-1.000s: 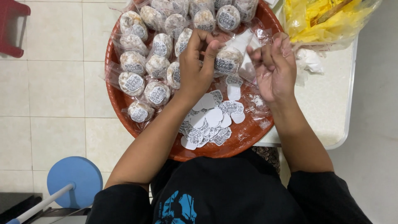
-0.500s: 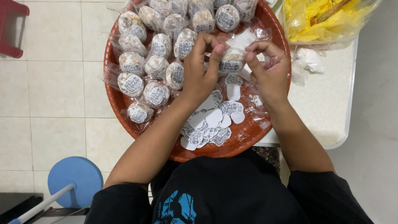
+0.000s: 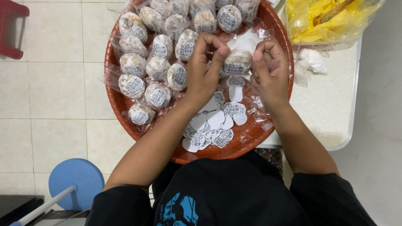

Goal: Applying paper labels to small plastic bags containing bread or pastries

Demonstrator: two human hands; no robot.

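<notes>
A round red-orange tray [image 3: 247, 140] lies in front of me. Several clear-wrapped round snacks with printed labels [image 3: 159, 67] fill its left and far side. A heap of loose white label stickers [image 3: 213, 125] lies at the near middle. One wrapped snack [image 3: 237, 62] sits between my hands. My left hand [image 3: 205, 69] grips its left side with curled fingers. My right hand [image 3: 271, 71] pinches its right side, thumb pointing up.
A white tabletop [image 3: 331, 109] extends right of the tray. A yellow plastic bag [image 3: 326, 19] and crumpled white paper [image 3: 310, 60] rest on it. A blue round stool [image 3: 75, 182] and a red stool [image 3: 12, 25] stand on the tiled floor at left.
My right hand has closed in from an open, spread pose onto the wrapped snack. My left hand stayed on it, fingers curling tighter.
</notes>
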